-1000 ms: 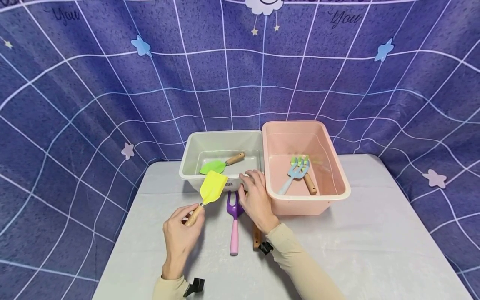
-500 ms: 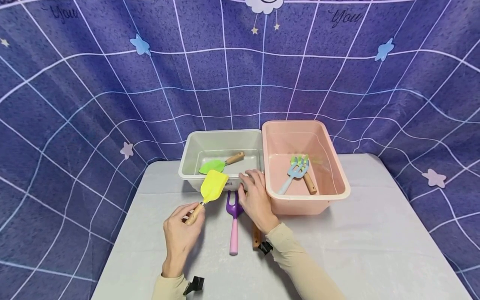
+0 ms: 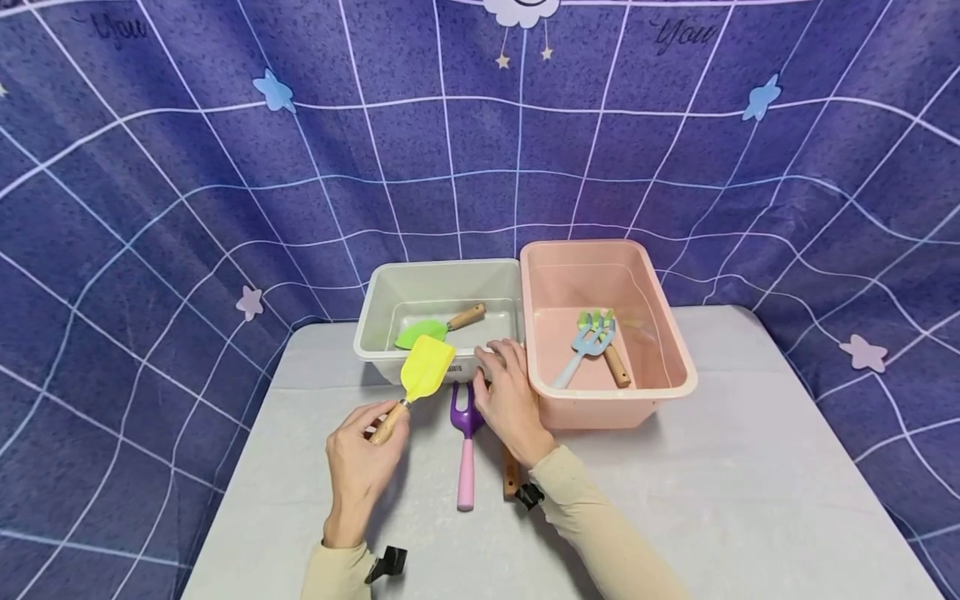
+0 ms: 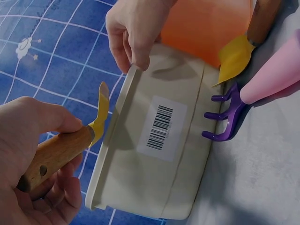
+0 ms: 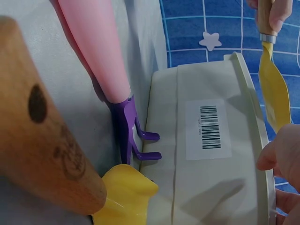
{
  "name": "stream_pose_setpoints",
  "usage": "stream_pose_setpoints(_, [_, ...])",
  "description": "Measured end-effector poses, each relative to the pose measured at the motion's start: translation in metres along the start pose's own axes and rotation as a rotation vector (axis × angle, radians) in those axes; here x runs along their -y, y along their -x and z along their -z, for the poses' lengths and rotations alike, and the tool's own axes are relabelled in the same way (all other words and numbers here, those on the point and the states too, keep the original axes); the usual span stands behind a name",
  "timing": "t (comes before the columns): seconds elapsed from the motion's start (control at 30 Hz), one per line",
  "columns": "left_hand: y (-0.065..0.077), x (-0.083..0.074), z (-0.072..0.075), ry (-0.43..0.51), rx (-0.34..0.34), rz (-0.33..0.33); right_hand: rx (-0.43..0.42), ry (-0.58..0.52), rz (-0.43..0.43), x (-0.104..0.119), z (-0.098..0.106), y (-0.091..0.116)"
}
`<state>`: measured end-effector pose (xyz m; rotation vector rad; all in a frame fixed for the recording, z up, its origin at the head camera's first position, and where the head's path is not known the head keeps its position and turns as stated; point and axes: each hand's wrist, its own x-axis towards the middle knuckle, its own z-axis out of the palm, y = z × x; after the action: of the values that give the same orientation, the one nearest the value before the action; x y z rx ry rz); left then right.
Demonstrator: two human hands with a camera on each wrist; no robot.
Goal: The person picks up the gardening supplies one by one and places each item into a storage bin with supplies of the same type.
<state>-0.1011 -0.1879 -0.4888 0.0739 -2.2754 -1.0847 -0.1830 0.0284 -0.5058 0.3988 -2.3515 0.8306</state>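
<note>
My left hand grips the wooden handle of a yellow hand trowel, its blade raised before the front rim of a grey bin. With my right hand I pinch that bin's front rim near its right corner, thumb outside and fingers over the edge. Inside the bin lies a green trowel with a wooden handle. On the table below my hands lies a purple hand fork with a pink handle. Beside it, partly hidden by my right arm in the head view, is another wooden-handled tool with a yellow blade.
A pink bin stands against the grey one's right side. It holds a light blue hand fork lying over a green fork with a wooden handle. Behind the table hangs a blue gridded curtain.
</note>
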Motion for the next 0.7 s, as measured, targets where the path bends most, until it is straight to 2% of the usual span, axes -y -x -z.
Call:
stream_pose_setpoints(0.5, [-0.011, -0.002, -0.005, -0.001, -0.002, -0.024, -0.010, 0.012, 0.013, -0.001, -0.001, 0.001])
stream_pose_setpoints(0.7, [-0.015, -0.003, -0.010, -0.005, 0.016, -0.031, -0.004, 0.015, 0.020, -0.001, 0.000, 0.001])
